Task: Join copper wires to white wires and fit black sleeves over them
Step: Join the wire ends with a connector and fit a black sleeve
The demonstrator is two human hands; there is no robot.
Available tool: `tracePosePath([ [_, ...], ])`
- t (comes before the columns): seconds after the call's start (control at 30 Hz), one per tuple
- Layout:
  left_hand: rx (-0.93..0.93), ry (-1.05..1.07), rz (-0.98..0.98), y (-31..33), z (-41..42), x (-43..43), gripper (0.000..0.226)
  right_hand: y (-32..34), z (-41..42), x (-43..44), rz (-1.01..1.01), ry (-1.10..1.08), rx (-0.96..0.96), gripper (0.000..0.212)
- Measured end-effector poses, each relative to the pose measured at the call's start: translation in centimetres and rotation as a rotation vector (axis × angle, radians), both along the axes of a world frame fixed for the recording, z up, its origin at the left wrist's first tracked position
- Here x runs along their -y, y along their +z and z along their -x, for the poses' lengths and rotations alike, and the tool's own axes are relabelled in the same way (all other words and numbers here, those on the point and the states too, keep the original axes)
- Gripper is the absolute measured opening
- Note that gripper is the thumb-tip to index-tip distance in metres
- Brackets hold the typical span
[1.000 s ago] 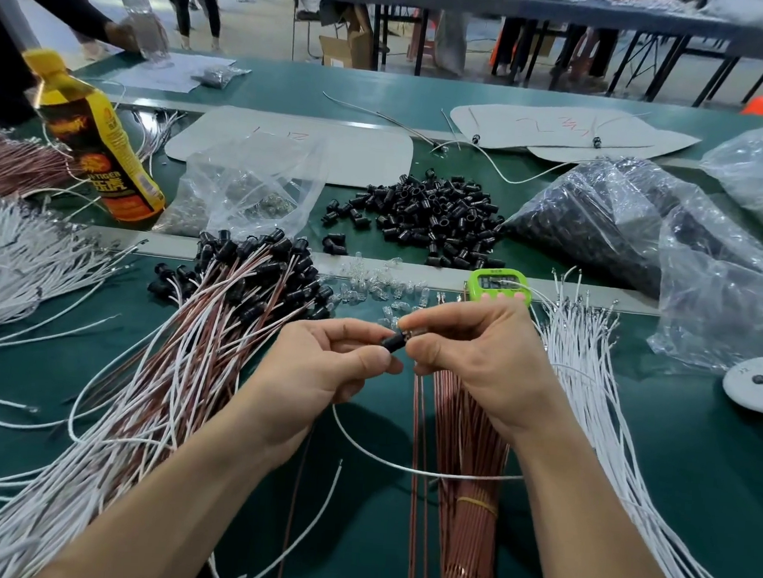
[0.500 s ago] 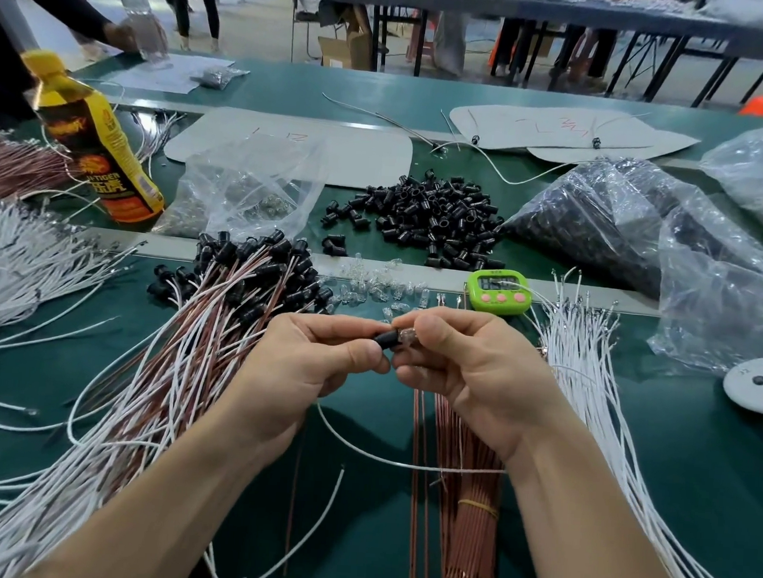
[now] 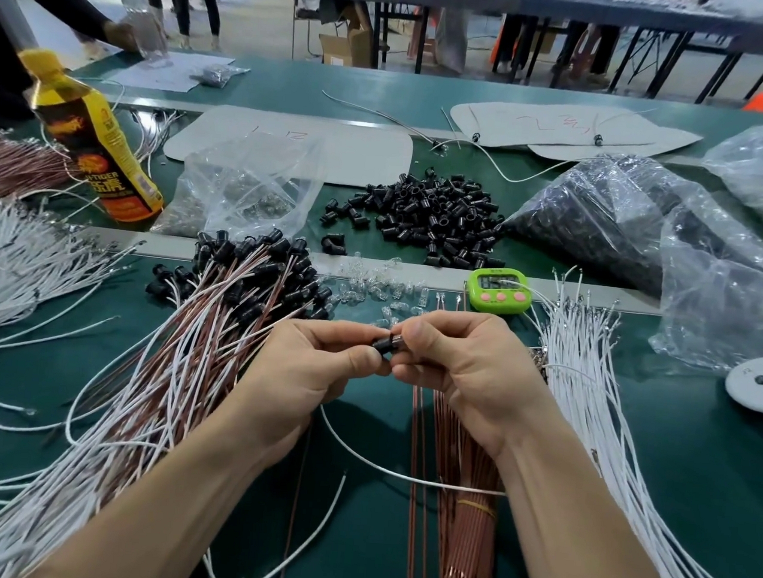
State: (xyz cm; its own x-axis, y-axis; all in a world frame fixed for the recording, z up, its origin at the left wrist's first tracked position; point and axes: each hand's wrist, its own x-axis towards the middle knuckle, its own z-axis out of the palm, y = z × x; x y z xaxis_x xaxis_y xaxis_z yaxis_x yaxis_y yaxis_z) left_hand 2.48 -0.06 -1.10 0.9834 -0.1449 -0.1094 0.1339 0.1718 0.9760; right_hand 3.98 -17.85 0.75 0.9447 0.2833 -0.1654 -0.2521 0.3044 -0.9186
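At the middle of the desk [image 3: 695,464] the left hand [image 3: 316,369] and right hand [image 3: 468,374] meet, pinching one sleeve [image 3: 385,343] between them. At 12 o'clock, just behind the hands, sits a timer [image 3: 499,290], and behind it lies a pile of sleeves [image 3: 433,220]. A small bag [image 3: 251,191] lies at 11 o'clock, with a bottle [image 3: 98,146] to its left at 10. A large bag [image 3: 641,242] lies at 2 o'clock. A fan of wires [image 3: 588,390] spreads at 3 o'clock, just beside the right hand. A tied wire bundle [image 3: 465,495] lies at 6, between the forearms. A heap of sleeved wires [image 3: 178,365] lies at 9.
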Motion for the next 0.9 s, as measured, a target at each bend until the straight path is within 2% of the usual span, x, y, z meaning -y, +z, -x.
tracePosePath([
  [0.07,0.003,0.035,0.003,0.1,-0.3,0.1,0.018,-0.2,-0.2,-0.6,-0.027,-0.039,-0.029,0.019],
  [0.17,-0.020,0.072,0.003,0.0,-0.6,0.0,0.021,-0.5,-0.4,-1.4,-0.046,-0.063,-0.064,0.017],
  [0.33,-0.014,0.008,-0.009,0.0,-0.3,-0.1,0.012,-0.9,-0.3,-1.5,0.006,-0.040,-0.120,0.033],
  [0.5,0.004,0.022,-0.028,0.1,-0.1,0.0,0.012,-0.5,0.0,-1.3,-0.187,0.102,-0.235,0.033],
  [0.6,0.032,-0.005,-0.116,0.3,0.1,0.1,0.007,-0.3,-0.1,-1.0,-0.273,0.144,-0.297,0.032],
  [0.7,0.047,-0.069,-0.130,0.7,0.0,-0.1,0.021,0.0,-0.2,-0.2,-0.289,0.138,-0.323,0.029],
  [0.8,0.055,-0.112,-0.121,0.9,0.0,0.0,0.025,0.2,-0.2,0.0,-0.285,0.135,-0.343,0.028],
  [0.9,0.049,-0.038,-0.162,0.5,0.0,0.0,0.028,0.2,-0.2,-0.2,-0.277,0.135,-0.366,0.027],
])
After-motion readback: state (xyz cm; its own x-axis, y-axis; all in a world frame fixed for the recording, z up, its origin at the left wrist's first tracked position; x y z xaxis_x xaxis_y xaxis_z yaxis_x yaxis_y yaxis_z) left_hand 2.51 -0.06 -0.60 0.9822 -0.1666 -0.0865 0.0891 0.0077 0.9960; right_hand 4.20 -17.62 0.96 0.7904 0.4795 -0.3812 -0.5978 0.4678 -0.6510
